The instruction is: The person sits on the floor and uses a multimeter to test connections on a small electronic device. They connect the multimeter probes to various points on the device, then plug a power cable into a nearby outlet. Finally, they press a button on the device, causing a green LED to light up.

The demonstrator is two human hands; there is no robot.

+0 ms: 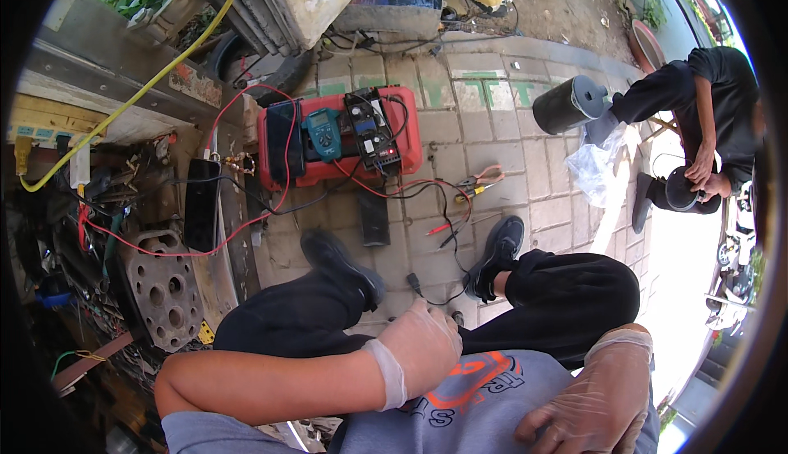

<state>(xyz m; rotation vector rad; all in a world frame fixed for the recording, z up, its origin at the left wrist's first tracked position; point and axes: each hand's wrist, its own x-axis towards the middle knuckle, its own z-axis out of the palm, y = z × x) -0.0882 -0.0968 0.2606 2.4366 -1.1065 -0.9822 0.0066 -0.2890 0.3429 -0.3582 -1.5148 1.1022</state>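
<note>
My left hand (pixel 423 347), in a clear plastic glove, is curled closed in front of my shirt. Its fingertips are hidden, and I cannot make out what they hold. Just beyond it is a black cable plug (pixel 415 283), its thin cord running toward my right shoe. My right hand (pixel 595 396), gloved likewise, rests against my grey shirt with fingers loosely spread and holding nothing. Farther off, a red toolbox (pixel 402 103) carries a teal multimeter (pixel 324 135), a black device with knobs (pixel 371 130) and a dark flat panel (pixel 284 138).
Pliers (pixel 484 176), a yellow-handled tool (pixel 470 196) and a red test probe (pixel 439 229) lie on the paving. A phone (pixel 202 208) and a perforated metal plate (pixel 164 290) are at left. Another person (pixel 706 126) sits at right beside a black bucket (pixel 566 105).
</note>
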